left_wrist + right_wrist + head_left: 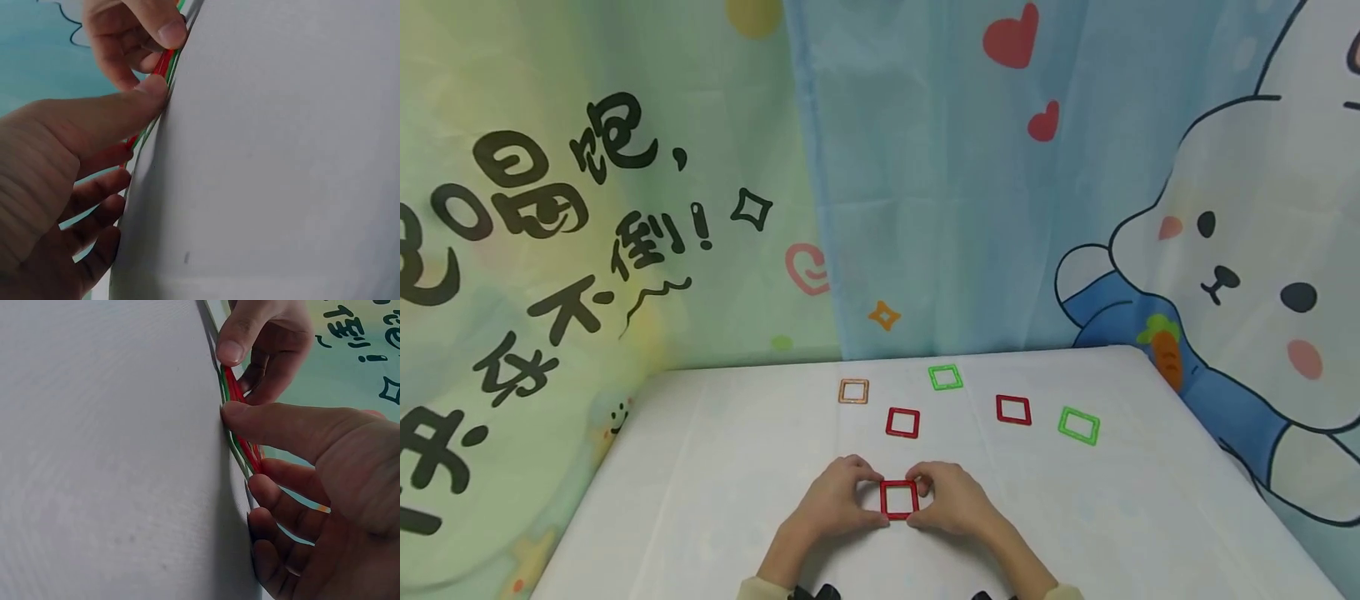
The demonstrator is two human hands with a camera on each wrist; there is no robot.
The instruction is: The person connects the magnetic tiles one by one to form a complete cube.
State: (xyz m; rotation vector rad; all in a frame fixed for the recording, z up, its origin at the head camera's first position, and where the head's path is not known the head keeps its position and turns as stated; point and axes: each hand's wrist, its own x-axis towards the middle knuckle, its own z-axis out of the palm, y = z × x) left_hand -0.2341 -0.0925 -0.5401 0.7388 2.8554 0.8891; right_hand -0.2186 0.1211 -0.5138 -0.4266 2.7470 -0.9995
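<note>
A small red square frame (898, 482) lies flat near the front middle of the white table, between both hands. My left hand (838, 504) pinches its left side, thumb at the near corner and index finger at the far one. From the right, my other hand (957, 504) grips the opposite side in the same manner. Both wrist views look almost edge-on along the table. There the red frame (232, 381) appears as a thin strip with a green edge (224, 384) right along its table side. The remaining fingers of each hand are loosely bent beside the tabletop.
Farther back on the table (737, 475) lie an orange-brown square frame (853, 382), a red one (903, 409) and a green one (943, 367). Toward the right are another red frame (1013, 397) and another green frame (1082, 413). A printed curtain (910, 208) hangs behind the table.
</note>
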